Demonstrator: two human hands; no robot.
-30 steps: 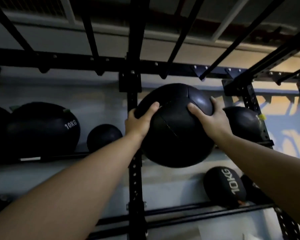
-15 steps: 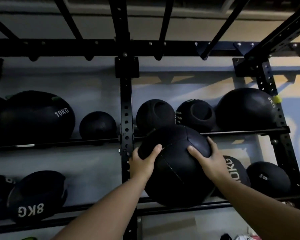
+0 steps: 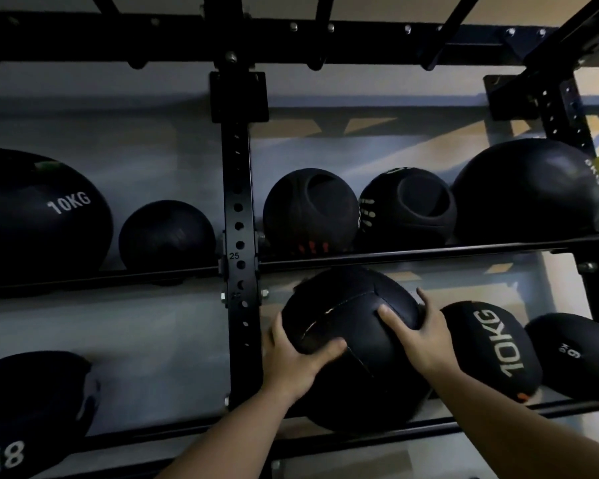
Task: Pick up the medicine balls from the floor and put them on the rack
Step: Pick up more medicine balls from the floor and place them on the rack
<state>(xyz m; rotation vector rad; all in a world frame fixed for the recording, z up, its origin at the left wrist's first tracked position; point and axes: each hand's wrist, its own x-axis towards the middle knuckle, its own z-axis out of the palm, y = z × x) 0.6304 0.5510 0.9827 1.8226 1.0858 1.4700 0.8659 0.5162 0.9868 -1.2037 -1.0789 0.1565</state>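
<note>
Placing step: left hand (image 3: 293, 361) and right hand (image 3: 421, 340), fingers spread, clamp the stitched black leather medicine ball (image 3: 355, 344) at the black steel rack's lower rail (image 3: 498, 421). Next: seat it, release.

I see a black rack (image 3: 239, 209); above my hands three balls (image 3: 310, 210) on its upper rail, a 10KG ball (image 3: 491, 350) right of them below.

Med ball (image 3: 353, 326) on lower rack (image 3: 238, 216) shelf, btwn upright & 10KG ball (image 3: 495, 347).
</note>
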